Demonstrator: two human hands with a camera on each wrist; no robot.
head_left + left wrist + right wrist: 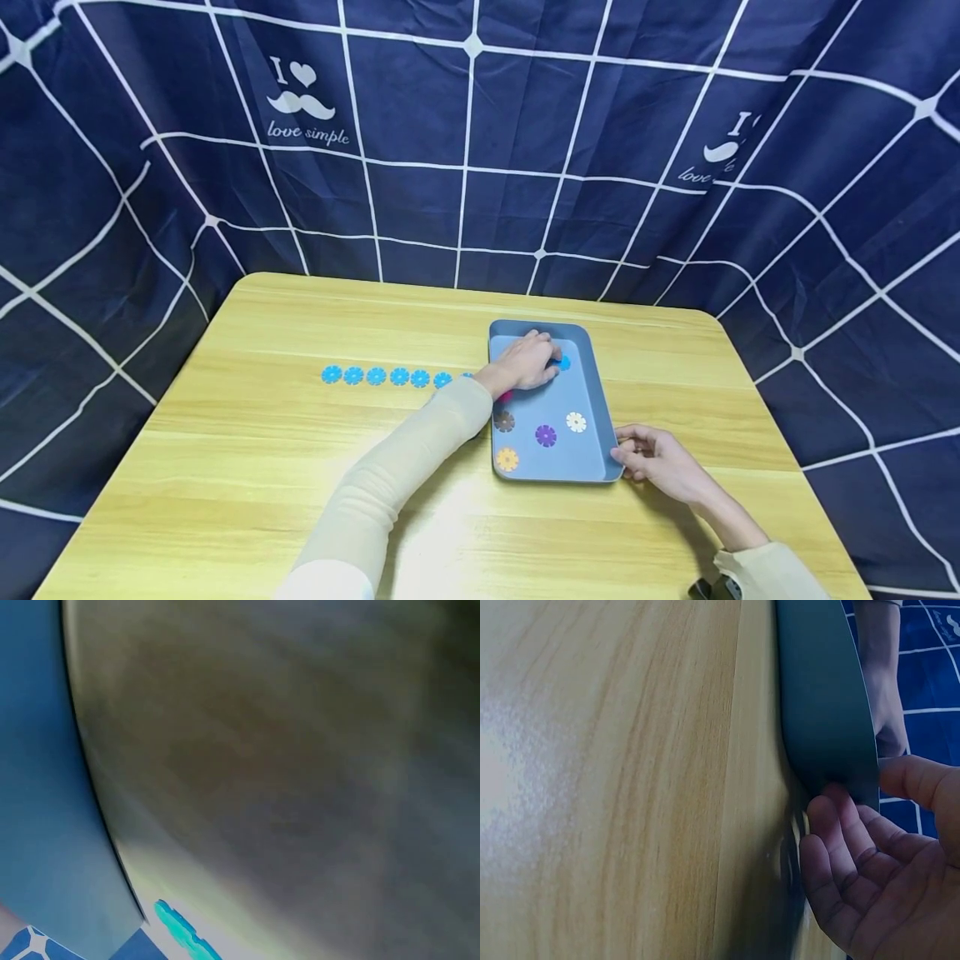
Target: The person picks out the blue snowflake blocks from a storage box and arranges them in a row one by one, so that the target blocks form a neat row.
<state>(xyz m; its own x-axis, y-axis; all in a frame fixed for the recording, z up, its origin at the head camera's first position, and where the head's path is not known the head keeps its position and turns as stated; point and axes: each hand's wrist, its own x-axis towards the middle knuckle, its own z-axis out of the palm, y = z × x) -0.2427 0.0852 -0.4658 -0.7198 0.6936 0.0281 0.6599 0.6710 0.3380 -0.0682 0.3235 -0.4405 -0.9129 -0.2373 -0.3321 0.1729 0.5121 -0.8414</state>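
Note:
A shallow blue-grey tray (555,467) lies on the table. My left hand (525,362) reaches into its far part, fingers bent downward at the edge of a blue notched disc (565,362). Whether they pinch that disc is hidden. With thumb at the rim and fingers against the outer wall, my right hand (663,462) grips the tray's near right corner. Other notched discs inside are purple (546,436), cream (576,422), brown (505,422), orange (507,459) and a pinkish-red one (506,397), partly covered by the left wrist.
Left of the tray, several blue notched discs (377,376) form a row on the wooden table (247,450); the left forearm covers the row's right end. A dark blue checked curtain (420,100) hangs around the table's back and sides.

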